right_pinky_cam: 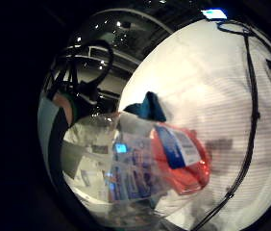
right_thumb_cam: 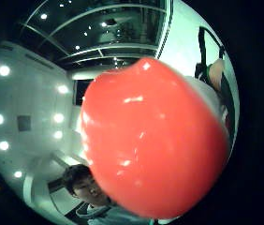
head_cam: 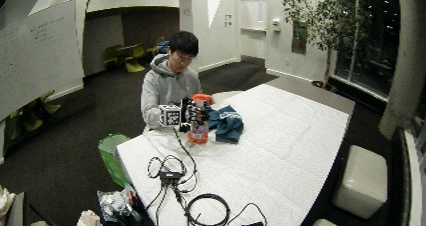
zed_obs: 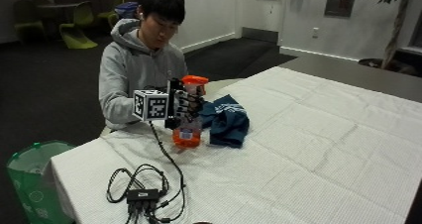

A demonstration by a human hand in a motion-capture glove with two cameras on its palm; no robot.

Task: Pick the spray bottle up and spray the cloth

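Left of centre in the outside view, the gloved hand [zed_obs: 179,105] is wrapped round the bottle [zed_obs: 188,130], held upright with its orange cap [zed_obs: 194,79] on top. The cloth [zed_obs: 225,119] lies bunched on the table [zed_obs: 316,149] just right of it. Whether the bottle's base touches the table is hard to tell. Turn the nozzle toward the cloth, then squeeze.

Spray bottle [zed_obs: 188,116]: middle hidden behind gloved right hand [zed_obs: 183,104]; label text blurred, unreadable. Cloth [zed_obs: 225,120]: near edge covered by bottle. Nozzle direction can't be told. Trigger contact not visible.
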